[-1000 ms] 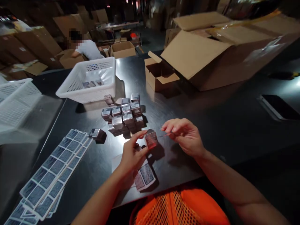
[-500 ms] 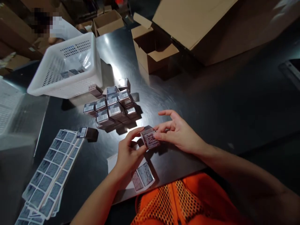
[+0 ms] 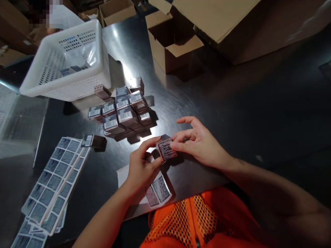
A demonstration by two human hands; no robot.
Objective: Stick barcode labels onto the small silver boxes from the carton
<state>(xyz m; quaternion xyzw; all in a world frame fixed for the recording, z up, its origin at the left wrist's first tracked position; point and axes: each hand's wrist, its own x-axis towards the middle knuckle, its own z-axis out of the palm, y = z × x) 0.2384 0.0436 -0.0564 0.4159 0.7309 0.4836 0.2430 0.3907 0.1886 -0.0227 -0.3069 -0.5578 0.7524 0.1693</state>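
A small dark box (image 3: 167, 148) with printed text on its face is held just above the table's near edge. My left hand (image 3: 143, 163) grips its left side between thumb and fingers. At the box's right side, my right hand (image 3: 199, 141) pinches the edge with thumb and fingertips, its index finger raised. Beneath my left hand lies a label sheet (image 3: 161, 189), white with a few printed stickers, partly covered by the hand. Beyond my hands stands a cluster of similar small boxes (image 3: 126, 115) with barcodes on top.
Stacked sticker sheets (image 3: 51, 179) lie at left, with a single small box (image 3: 93, 142) at their top end. A white perforated basket (image 3: 77, 84) holds several small boxes and clear plastic. Open cardboard cartons (image 3: 159, 51) stand at the back. Part of another person (image 3: 62, 17) shows far left.
Both hands still hold the small box, which is tilted slightly differently. The camera view has shifted, so the basket and box cluster appear higher and further left.
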